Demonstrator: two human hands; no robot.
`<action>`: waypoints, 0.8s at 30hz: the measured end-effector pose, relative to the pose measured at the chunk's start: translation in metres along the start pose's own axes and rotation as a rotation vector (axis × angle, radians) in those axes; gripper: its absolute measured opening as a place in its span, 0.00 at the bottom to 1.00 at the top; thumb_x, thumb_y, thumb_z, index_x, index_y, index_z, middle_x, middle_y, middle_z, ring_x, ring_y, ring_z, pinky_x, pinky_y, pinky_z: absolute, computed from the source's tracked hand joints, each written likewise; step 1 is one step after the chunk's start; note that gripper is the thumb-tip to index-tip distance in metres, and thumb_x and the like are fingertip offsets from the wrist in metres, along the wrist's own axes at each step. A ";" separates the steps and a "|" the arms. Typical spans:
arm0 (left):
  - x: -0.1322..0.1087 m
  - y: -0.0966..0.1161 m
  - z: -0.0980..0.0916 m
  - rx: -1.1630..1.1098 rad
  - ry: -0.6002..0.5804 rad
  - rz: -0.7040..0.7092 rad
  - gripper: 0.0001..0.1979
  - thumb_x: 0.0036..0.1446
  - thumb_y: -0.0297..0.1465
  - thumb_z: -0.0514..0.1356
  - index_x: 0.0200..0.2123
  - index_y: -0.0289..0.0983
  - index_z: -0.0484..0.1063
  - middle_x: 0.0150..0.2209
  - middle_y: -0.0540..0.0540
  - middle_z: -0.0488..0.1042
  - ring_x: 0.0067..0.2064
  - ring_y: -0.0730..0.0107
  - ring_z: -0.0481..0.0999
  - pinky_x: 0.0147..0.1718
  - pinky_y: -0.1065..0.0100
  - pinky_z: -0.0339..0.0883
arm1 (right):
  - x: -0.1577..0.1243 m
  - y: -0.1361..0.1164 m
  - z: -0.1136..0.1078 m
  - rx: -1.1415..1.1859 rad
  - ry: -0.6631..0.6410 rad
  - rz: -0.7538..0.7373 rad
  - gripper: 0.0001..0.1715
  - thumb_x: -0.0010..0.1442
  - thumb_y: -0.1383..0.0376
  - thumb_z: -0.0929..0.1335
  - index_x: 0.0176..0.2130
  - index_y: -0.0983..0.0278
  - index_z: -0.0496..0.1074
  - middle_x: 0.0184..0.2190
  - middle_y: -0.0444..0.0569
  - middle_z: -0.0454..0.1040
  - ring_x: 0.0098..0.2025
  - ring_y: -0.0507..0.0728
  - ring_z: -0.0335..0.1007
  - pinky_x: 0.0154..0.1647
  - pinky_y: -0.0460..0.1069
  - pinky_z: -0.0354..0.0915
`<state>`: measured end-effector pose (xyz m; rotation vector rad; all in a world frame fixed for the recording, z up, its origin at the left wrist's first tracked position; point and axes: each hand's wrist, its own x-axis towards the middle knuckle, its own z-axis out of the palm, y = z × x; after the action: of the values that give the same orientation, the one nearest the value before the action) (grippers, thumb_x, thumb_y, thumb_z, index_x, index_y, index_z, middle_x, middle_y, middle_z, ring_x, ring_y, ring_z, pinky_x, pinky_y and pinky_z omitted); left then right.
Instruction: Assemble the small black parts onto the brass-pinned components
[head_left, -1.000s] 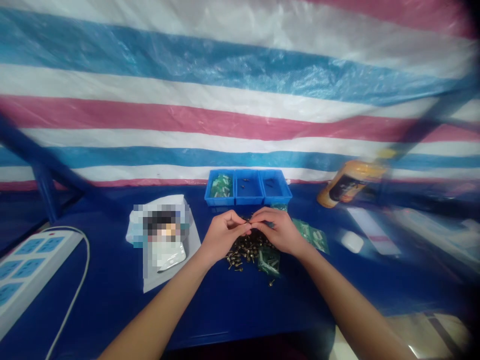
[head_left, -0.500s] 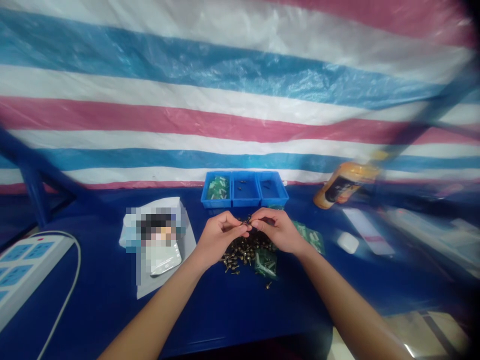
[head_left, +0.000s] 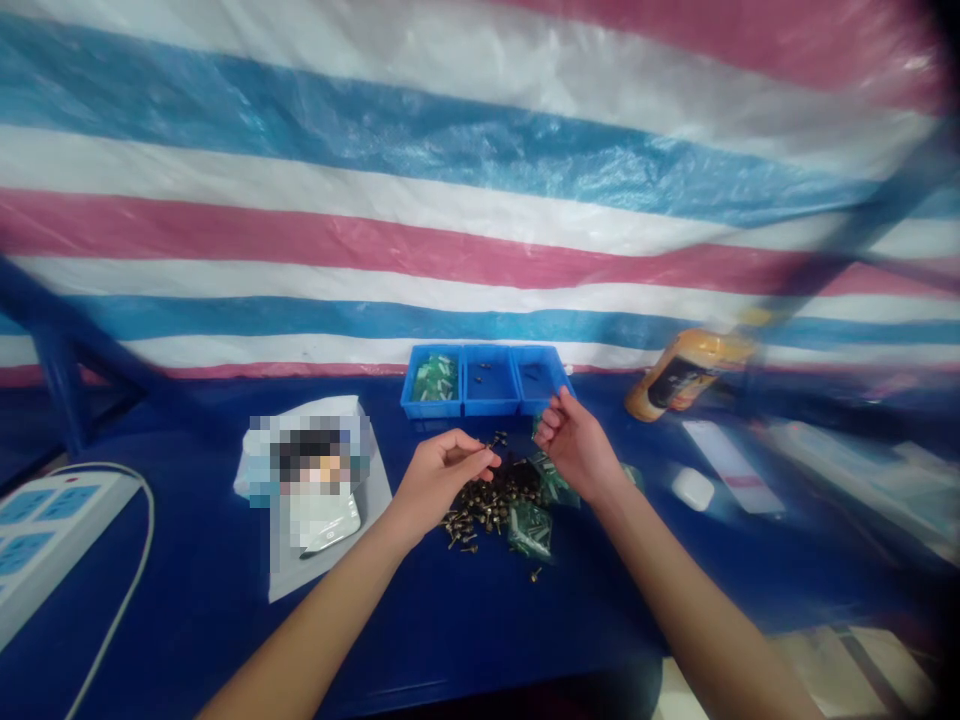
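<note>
My left hand (head_left: pixel 439 482) hangs over the near edge of a pile of small brass screws (head_left: pixel 487 515), its fingers curled around a tiny dark screw at the fingertips. My right hand (head_left: pixel 575 445) is raised with its fingers bunched, beside the right compartment of a blue three-compartment tray (head_left: pixel 460 381). Anything in those fingers is too small to tell. Small green plastic bags of parts (head_left: pixel 530 530) lie in and beside the pile. The left compartment holds green packets, and the other compartments hold a few dark screws.
The blue table (head_left: pixel 187 620) carries a white power strip (head_left: pixel 52 530) with its cable, a white bag with a blurred item (head_left: pixel 315 490), a white computer mouse (head_left: pixel 691 489) and a yellow bottle (head_left: pixel 686 375). A striped plastic sheet (head_left: pixel 450 250) hangs behind.
My right hand has parted from my left and risen to the tray's right compartment. My left hand has stayed almost still. The view has shifted slightly.
</note>
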<state>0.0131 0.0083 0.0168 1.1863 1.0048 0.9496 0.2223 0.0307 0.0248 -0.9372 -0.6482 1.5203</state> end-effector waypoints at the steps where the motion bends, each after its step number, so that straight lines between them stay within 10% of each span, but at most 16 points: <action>1: 0.000 -0.001 0.000 0.000 -0.003 -0.006 0.12 0.53 0.37 0.68 0.32 0.36 0.72 0.35 0.44 0.82 0.34 0.67 0.80 0.40 0.65 0.72 | 0.001 0.001 0.000 0.009 0.033 0.010 0.19 0.58 0.49 0.70 0.36 0.60 0.65 0.24 0.40 0.65 0.21 0.49 0.60 0.23 0.46 0.63; 7: 0.003 -0.005 -0.002 0.037 0.010 0.023 0.11 0.55 0.38 0.66 0.34 0.36 0.73 0.34 0.45 0.81 0.33 0.68 0.79 0.37 0.67 0.71 | -0.001 0.009 -0.001 -0.155 0.025 -0.066 0.21 0.58 0.52 0.71 0.46 0.60 0.70 0.29 0.42 0.72 0.21 0.48 0.62 0.21 0.44 0.59; 14: 0.001 0.000 -0.001 0.188 -0.010 0.069 0.10 0.56 0.39 0.64 0.32 0.37 0.77 0.28 0.49 0.77 0.32 0.68 0.76 0.35 0.69 0.69 | -0.015 0.020 0.008 -0.684 -0.453 -0.237 0.14 0.61 0.58 0.70 0.45 0.61 0.77 0.34 0.46 0.77 0.31 0.52 0.69 0.34 0.48 0.66; 24: 0.001 -0.002 -0.002 0.118 -0.080 -0.018 0.13 0.56 0.41 0.64 0.29 0.36 0.76 0.27 0.49 0.75 0.32 0.69 0.76 0.34 0.69 0.71 | -0.019 0.017 0.009 -1.008 -0.467 -0.661 0.09 0.66 0.64 0.66 0.42 0.59 0.77 0.37 0.48 0.78 0.38 0.55 0.73 0.41 0.50 0.67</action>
<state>0.0120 0.0097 0.0151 1.3015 1.0172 0.8318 0.2053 0.0097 0.0191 -0.9207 -1.9518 0.7467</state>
